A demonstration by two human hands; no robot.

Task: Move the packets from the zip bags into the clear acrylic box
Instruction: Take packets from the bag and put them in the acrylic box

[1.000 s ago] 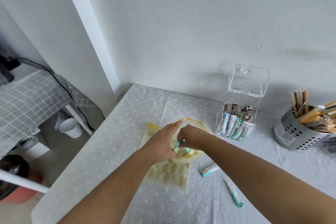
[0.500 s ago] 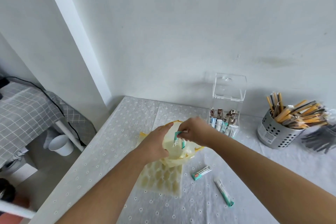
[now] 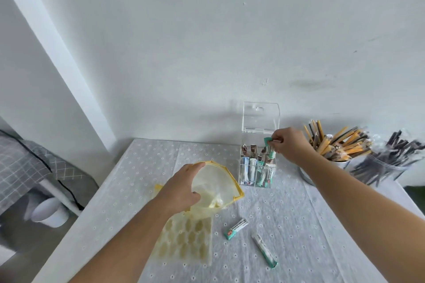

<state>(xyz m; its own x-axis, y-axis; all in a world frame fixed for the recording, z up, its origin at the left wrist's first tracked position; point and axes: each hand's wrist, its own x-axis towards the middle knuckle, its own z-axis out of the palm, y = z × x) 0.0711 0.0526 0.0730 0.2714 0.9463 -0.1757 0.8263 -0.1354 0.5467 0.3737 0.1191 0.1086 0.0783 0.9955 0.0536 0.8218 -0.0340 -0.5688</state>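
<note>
A yellow zip bag [image 3: 216, 181] sits open on the table's middle, its mouth held wide by my left hand [image 3: 181, 188], which grips the near rim. The clear acrylic box [image 3: 257, 163] stands behind it by the wall, lid up, with several stick packets upright inside. My right hand [image 3: 287, 145] pinches a teal and white packet [image 3: 269, 147] over the box's right rear compartment, its lower end inside the box. Two more teal packets [image 3: 235, 228] [image 3: 264, 250] lie loose on the cloth near me. A second pale yellow bag [image 3: 184, 241] lies flat under my left forearm.
A metal holder of yellow-wrapped sticks [image 3: 333, 145] and a clear container of dark sticks [image 3: 386, 163] stand right of the box. The table [image 3: 322, 225] has a white dotted cloth. Its left edge drops to a checked grey cloth [image 3: 23, 163] and a white cup [image 3: 49, 212].
My right hand lifted a teal packet out of the yellow bag and carried it right and back to the acrylic box. My left hand kept hold of the bag's rim.
</note>
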